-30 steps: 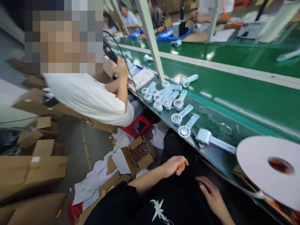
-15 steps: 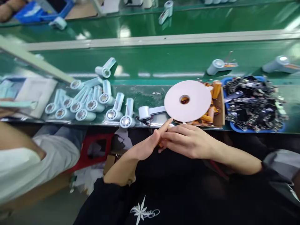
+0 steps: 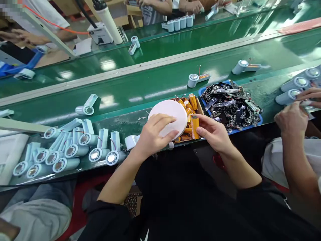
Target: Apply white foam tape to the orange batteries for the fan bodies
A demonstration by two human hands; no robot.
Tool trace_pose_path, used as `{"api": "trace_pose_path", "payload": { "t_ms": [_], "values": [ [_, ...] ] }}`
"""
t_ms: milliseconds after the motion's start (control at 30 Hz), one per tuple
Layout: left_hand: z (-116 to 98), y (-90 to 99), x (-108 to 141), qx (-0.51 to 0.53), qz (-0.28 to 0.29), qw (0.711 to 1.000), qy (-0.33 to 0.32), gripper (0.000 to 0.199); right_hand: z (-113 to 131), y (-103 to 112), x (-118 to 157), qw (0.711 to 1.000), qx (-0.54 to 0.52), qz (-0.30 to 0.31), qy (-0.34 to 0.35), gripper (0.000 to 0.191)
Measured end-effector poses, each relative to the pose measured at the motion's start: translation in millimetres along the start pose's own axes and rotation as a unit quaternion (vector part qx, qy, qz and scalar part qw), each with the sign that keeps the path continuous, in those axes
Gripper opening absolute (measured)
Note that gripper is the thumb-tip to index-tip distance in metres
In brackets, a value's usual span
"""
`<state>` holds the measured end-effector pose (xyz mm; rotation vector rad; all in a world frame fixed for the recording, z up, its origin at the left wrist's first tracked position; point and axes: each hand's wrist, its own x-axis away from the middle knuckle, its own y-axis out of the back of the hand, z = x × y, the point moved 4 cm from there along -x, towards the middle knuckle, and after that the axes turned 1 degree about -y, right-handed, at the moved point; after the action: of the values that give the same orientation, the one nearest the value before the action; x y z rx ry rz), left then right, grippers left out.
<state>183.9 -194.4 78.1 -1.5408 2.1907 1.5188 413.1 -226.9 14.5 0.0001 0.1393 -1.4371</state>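
A white disc-shaped reel (image 3: 177, 113) lies over the left part of a cardboard box (image 3: 200, 106) of orange-wrapped batteries. My left hand (image 3: 156, 135) is on the reel, fingers curled over its face and thumb near its front; its centre hole is hidden. Between the thumb and fingers of my right hand (image 3: 213, 132), an orange battery (image 3: 195, 126) is held upright at the front of the box. Just left of my left hand, a pale blue handheld-fan-like housing (image 3: 130, 142) is partly covered by it.
Several pale blue housings (image 3: 75, 150) lie on the bench at left. A blue tray (image 3: 258, 121) heaped with circuit boards stands right of the box. More housings sit on the green conveyor belt (image 3: 150, 83). A co-worker's hands (image 3: 296, 115) work at far right; other people are across the belt.
My hands were together in front of the reel. They have parted: the left has moved onto the reel, and the right now holds up an orange battery. The view has turned rightward.
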Motion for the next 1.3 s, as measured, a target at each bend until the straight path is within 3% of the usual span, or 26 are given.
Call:
{"api": "trace_pose_path", "payload": {
  "t_ms": [67,200,300,433,500,567,633,733,800,900,1033,1167,1300],
  "values": [
    [-9,-9.5,-15,0.068,0.027,0.997,-0.02,0.041,1,-3,3,1.0,-0.007,0.026,-0.006,0.055],
    [-14,-19.4,-34,0.163,0.079,0.983,-0.031,0.017,4,-9,10,0.994,-0.05,0.093,-0.026,0.052],
    [-19,-23.5,-42,0.096,0.163,0.981,-0.052,0.022,9,-9,10,0.986,-0.004,0.161,-0.036,0.042],
    [-40,-26.9,-51,0.028,0.278,0.951,-0.136,0.023,12,-14,8,0.952,0.141,0.272,-0.01,0.012],
    [-43,-18.3,-53,0.067,0.243,0.959,-0.128,0.018,11,-12,6,0.959,0.121,0.255,0.0,0.016],
    [-31,-2.1,-47,0.102,0.157,0.978,-0.091,0.021,8,-3,4,0.984,0.045,0.174,-0.011,0.034],
    [-10,13.4,-29,0.083,0.106,0.989,-0.056,0.039,5,11,0,0.996,-0.016,0.078,-0.029,0.052],
    [25,19.5,7,-0.041,0.183,0.982,-0.019,0.075,6,28,-12,1.0,0.014,0.008,-0.027,0.056],
    [42,16.0,25,-0.128,0.243,0.962,0.004,0.093,8,33,-28,0.997,0.078,0.014,-0.019,0.056],
    [49,8.7,37,-0.181,0.275,0.944,0.002,0.087,13,33,-55,0.986,0.16,0.052,-0.009,0.058],
    [38,11.4,39,-0.209,0.246,0.946,-0.036,0.07,27,31,-76,0.972,0.216,0.095,0.004,0.052],
    [23,22.1,40,-0.249,0.226,0.939,-0.071,0.068,42,31,-78,0.963,0.241,0.121,0.021,0.048],
    [9,29.2,36,-0.288,0.238,0.92,-0.116,0.069,40,23,-75,0.963,0.223,0.151,0.006,0.045]
  ]
}}
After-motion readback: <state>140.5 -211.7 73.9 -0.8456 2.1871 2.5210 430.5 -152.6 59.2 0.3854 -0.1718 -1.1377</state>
